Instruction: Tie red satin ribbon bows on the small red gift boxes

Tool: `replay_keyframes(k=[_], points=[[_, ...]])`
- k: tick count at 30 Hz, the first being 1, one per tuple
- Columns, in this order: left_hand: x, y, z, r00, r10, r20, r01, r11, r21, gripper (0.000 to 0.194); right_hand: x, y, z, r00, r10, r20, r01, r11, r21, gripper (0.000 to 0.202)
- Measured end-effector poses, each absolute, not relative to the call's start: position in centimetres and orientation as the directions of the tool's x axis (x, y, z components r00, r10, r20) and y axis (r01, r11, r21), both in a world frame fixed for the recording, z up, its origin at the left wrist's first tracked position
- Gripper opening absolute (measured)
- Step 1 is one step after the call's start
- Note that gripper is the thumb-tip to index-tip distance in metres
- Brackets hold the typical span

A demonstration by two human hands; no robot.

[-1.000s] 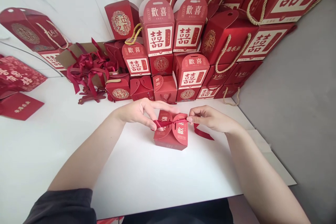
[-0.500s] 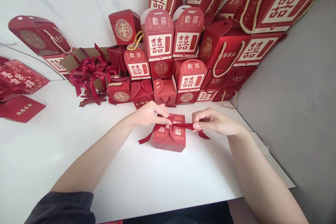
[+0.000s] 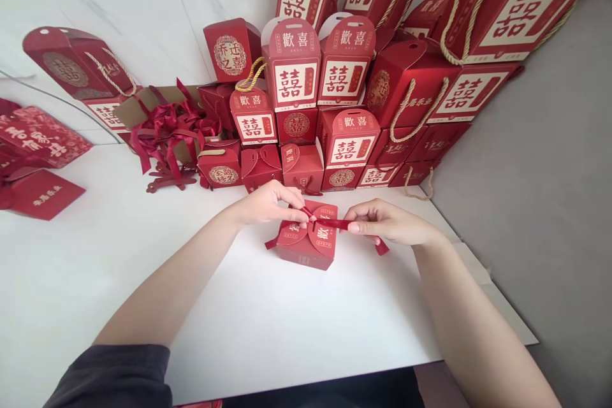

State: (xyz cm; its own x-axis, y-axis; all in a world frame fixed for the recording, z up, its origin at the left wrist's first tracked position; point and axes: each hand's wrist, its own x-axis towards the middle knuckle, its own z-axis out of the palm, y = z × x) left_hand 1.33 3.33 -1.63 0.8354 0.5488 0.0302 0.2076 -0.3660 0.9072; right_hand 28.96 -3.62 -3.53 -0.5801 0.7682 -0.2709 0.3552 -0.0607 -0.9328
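Note:
A small red gift box (image 3: 306, 256) with curved interlocking top flaps and pale lettering sits on the white table (image 3: 268, 331). A dark red ribbon (image 3: 333, 224) runs across its top. My left hand (image 3: 272, 204) pinches the ribbon near the middle of the flaps, thumb and forefinger together. At the box's right side, my right hand (image 3: 385, 222) is closed on another stretch of the same ribbon, held taut between the hands. One loose tail hangs past my right fingers, and a short end shows left of the box. My left hand covers part of the lid.
Stacked red gift boxes (image 3: 296, 83), many with rope handles, stand against the wall behind. A cardboard box (image 3: 138, 108) spills red ribbons (image 3: 174, 127) at back left. More red packaging (image 3: 48, 194) lies far left. A grey wall (image 3: 540, 204) borders the right side.
The ribbon's left tail has drawn in toward the box and shows shorter. The box has turned slightly, and my right hand has shifted a little left. Both hands keep hold of the ribbon.

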Motion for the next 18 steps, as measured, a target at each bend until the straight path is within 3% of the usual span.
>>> replay_keyframes(k=[3, 7, 11, 13, 18], points=[[0.4, 3.3, 0.1, 0.853, 0.521, -0.037, 0.264, -0.369, 0.891, 0.018, 28.6, -3.6, -3.6, -0.605, 0.759, -0.239, 0.322, -0.041, -0.946, 0.04], [-1.9, 3.4, 2.7, 0.855, 0.446, -0.264, 0.451, -0.391, 0.802, 0.02, 28.2, -3.6, -3.7, -0.635, 0.757, -0.152, 0.277, 0.039, -0.96, 0.037], [-2.4, 3.1, 3.0, 0.754, 0.399, -0.521, 0.632, -0.226, 0.741, 0.032, 27.3, -3.9, -3.8, -0.591, 0.797, -0.122, 0.282, 0.063, -0.957, 0.04], [-1.8, 2.9, 2.5, 0.742, 0.401, -0.537, 0.638, -0.18, 0.749, 0.035, 26.8, -4.0, -3.8, -0.558, 0.823, -0.107, 0.283, 0.067, -0.957, 0.041], [-0.8, 3.1, 1.6, 0.798, 0.48, -0.365, 0.546, -0.319, 0.775, 0.035, 26.8, -4.0, -4.1, -0.52, 0.853, -0.051, 0.281, 0.114, -0.953, 0.04]])
